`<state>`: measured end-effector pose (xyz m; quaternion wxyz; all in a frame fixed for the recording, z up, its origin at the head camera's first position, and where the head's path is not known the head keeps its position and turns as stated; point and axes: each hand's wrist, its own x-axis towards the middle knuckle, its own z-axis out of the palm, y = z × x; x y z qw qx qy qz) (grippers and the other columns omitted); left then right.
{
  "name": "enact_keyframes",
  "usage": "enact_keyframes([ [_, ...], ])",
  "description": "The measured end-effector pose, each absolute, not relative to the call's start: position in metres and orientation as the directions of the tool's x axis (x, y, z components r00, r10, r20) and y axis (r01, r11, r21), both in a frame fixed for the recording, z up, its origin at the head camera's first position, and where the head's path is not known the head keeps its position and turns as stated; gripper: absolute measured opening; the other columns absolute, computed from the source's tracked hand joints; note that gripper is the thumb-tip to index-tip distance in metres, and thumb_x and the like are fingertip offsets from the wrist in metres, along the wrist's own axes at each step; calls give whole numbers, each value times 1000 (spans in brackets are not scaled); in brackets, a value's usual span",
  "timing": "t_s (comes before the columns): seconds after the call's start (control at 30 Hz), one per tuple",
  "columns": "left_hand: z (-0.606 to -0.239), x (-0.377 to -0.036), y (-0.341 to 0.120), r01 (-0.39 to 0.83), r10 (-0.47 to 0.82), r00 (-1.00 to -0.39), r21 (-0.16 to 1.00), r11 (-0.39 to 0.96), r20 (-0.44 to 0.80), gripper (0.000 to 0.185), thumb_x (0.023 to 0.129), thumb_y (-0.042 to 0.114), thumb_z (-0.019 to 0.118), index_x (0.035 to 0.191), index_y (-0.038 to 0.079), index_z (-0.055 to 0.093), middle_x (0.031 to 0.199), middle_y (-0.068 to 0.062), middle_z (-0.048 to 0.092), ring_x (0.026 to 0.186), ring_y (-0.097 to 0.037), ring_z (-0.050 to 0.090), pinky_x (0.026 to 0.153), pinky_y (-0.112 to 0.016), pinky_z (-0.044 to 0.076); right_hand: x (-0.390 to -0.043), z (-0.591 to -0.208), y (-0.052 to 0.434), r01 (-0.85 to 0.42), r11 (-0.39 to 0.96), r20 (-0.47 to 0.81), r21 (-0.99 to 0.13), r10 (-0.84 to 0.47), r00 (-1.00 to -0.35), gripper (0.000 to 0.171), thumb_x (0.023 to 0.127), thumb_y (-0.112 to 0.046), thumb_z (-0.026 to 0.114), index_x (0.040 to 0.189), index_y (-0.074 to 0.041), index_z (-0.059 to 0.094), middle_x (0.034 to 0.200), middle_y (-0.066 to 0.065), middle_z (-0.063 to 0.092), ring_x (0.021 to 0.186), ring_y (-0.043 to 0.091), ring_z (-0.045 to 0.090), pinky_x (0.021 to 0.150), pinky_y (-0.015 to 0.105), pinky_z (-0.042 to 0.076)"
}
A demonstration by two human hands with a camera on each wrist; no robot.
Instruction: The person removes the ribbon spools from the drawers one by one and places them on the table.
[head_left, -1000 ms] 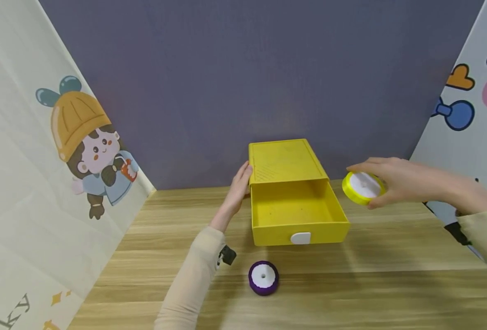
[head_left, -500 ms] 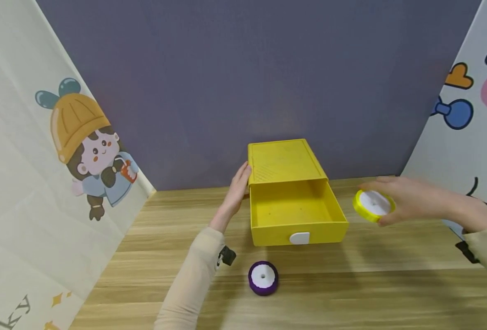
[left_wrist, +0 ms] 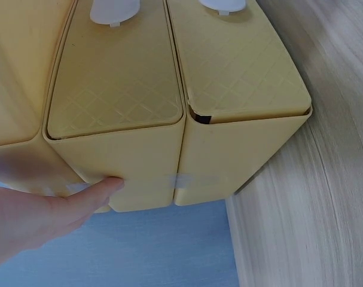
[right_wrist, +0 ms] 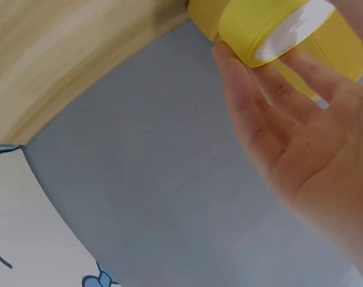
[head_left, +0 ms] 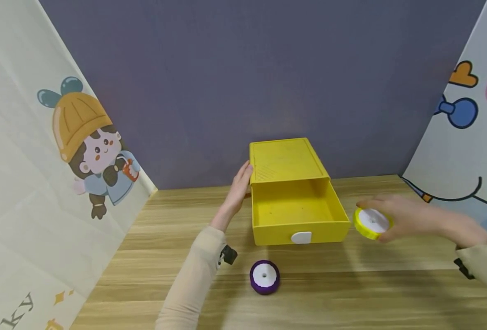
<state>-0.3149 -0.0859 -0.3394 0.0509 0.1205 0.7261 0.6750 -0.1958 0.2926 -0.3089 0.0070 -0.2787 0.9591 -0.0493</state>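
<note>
Head above, wrists close — shared yellow box [head_left: 293, 197].

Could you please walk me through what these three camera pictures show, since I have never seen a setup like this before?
A person works bare-handed, wearing three cameras. The head view looks down at a wooden table. On it stands a yellow drawer box with its drawer pulled open, and a purple ribbon spool lies in front. The left hand rests against the box's side; the left wrist view shows that contact close up. The right hand holds a yellow ribbon spool to the right of the drawer; the right wrist view shows it from below.
</note>
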Motion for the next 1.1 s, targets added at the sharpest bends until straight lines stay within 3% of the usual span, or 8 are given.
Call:
enact_keyframes([
  [0.27,-339,-314,-87,116,242,-965,991,61,98,66,106,50,34,161,19,14,167,-7,18,149,-32,32,110,-62,42,-191,-330,285,-532,828,-67,-175,-549,-833,81,65,-42,89,133,-11,60,115,-1,64,90,8,56,67,22,48],
  [0.6,-340,-315,-87,124,251,-962,990,69,103,66,106,50,33,161,19,14,167,-7,18,147,-32,34,109,-59,44,-186,-356,271,-557,795,-89,-240,-589,-803,62,63,-35,91,115,-15,65,106,-6,63,85,6,57,67,24,50],
  [0.83,-339,-314,-86,116,243,-965,991,63,97,64,106,50,34,160,22,16,167,-6,19,146,-32,36,108,-57,46,-184,-372,261,-556,788,-95,-266,-595,-798,83,58,-37,92,131,-14,61,120,1,67,92,13,64,70,31,54],
  [1.1,-339,-314,-86,116,244,-965,992,56,100,63,106,49,34,160,22,16,166,-6,20,146,-31,36,108,-57,47,-180,-384,248,-572,773,-69,-274,-609,-790,66,55,-35,91,114,-16,68,101,-8,64,81,1,52,64,22,46],
])
